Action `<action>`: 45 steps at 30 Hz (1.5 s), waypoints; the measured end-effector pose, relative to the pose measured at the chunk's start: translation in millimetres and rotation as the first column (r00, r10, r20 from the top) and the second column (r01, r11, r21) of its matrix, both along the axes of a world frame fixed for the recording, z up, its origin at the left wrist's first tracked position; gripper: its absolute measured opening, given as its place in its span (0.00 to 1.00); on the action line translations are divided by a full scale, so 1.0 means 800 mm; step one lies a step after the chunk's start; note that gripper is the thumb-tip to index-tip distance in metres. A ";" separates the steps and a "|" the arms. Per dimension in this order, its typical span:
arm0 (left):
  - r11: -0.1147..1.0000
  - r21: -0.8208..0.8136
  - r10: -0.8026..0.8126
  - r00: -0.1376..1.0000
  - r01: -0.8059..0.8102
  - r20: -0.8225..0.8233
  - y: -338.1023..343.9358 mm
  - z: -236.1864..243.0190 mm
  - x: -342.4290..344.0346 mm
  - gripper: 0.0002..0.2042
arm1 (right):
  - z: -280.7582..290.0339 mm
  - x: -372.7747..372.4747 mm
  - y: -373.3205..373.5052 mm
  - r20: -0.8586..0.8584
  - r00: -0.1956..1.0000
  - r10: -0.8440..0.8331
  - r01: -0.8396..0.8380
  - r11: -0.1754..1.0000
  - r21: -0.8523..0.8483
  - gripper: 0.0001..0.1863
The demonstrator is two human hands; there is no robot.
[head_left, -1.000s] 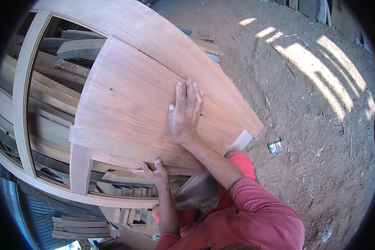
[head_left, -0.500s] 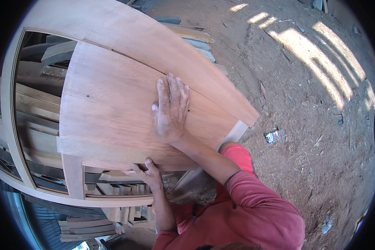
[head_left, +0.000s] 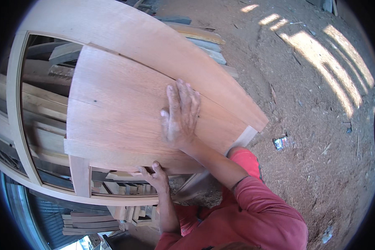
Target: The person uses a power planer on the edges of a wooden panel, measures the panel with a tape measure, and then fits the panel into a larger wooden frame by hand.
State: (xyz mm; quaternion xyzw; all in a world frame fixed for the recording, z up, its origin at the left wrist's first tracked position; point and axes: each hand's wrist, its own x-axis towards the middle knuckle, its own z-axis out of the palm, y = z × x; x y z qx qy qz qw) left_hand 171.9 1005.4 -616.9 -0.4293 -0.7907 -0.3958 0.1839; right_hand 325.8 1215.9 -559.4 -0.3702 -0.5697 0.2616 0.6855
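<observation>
A wide reddish-brown wooden panel (head_left: 112, 108) lies over a wooden door frame (head_left: 17, 100), beside the frame's broad curved rail (head_left: 154, 39). A thin dark gap runs along part of their joint. My right hand (head_left: 181, 118) rests flat on the panel, fingers stretched toward the rail with the fingertips at the joint. At the panel's near edge, my left hand (head_left: 156, 178) grips it, thumb at the edge and the other fingers partly hidden beneath. A short upright piece (head_left: 80, 177) of the frame shows below the panel's near left corner.
Stacked boards (head_left: 46, 100) show through the frame's openings. More wood pieces (head_left: 91, 223) are piled at the lower left. Dirt ground (head_left: 304, 166) strewn with wood chips spreads to the right, with a small shiny wrapper (head_left: 280, 143) on it. My knee (head_left: 246, 160) is near the panel's right end.
The whole scene has shifted slightly right and down in the view. Both hands keep about the same places on the panel.
</observation>
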 end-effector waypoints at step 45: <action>0.932 0.235 -0.258 0.960 0.276 -0.105 0.004 0.017 0.014 0.23 | 0.000 -0.025 0.006 0.234 0.876 -0.422 0.371 0.899 0.234 0.30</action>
